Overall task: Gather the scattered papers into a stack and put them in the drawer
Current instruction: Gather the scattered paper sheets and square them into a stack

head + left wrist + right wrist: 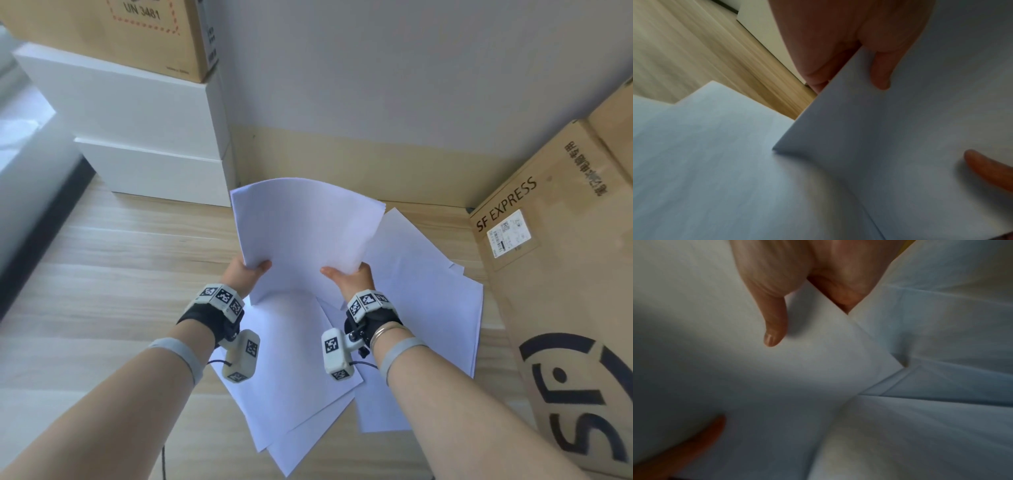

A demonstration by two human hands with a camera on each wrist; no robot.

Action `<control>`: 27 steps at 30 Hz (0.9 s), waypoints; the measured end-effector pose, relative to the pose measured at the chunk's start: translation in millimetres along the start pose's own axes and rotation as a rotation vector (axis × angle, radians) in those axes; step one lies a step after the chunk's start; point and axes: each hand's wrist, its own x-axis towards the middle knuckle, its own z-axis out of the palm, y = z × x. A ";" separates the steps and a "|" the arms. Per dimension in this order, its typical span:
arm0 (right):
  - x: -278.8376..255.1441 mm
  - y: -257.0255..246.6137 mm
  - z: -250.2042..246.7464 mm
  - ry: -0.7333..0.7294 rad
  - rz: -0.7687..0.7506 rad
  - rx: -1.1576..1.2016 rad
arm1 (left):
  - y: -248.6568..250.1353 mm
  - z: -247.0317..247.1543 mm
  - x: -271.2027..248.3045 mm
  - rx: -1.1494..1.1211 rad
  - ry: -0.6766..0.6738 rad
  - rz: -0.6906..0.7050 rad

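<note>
A thin stack of white papers (301, 233) is lifted off the wooden floor and curves upward. My left hand (248, 272) pinches its left edge, thumb on top (880, 73). My right hand (346, 274) pinches the right edge, thumb on top (774, 324). The fingers of both hands are hidden under the sheets. Several more white papers (421, 308) lie fanned out on the floor below and to the right of the held stack. No drawer is in view.
White boxes (144, 137) stacked at the back left carry a brown carton (130, 31). A large SF Express cardboard box (561, 274) stands close on the right. A grey wall (394, 85) is behind. Bare wooden floor (120, 274) spreads to the left.
</note>
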 end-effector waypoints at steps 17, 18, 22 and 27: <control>17.0 5.9 28.9 -0.218 -0.099 -0.393 | -27.7 -51.0 -2.9 0.051 0.092 -0.243; 14.4 10.4 31.3 -0.217 -0.064 -0.391 | -36.2 -57.3 -3.9 0.053 0.109 -0.271; 13.2 38.8 37.4 -0.261 -0.014 -0.617 | -64.9 -80.8 -12.9 0.044 0.146 -0.330; 6.9 58.3 47.0 -0.264 0.034 -0.851 | -92.1 -95.5 -25.1 0.063 0.169 -0.381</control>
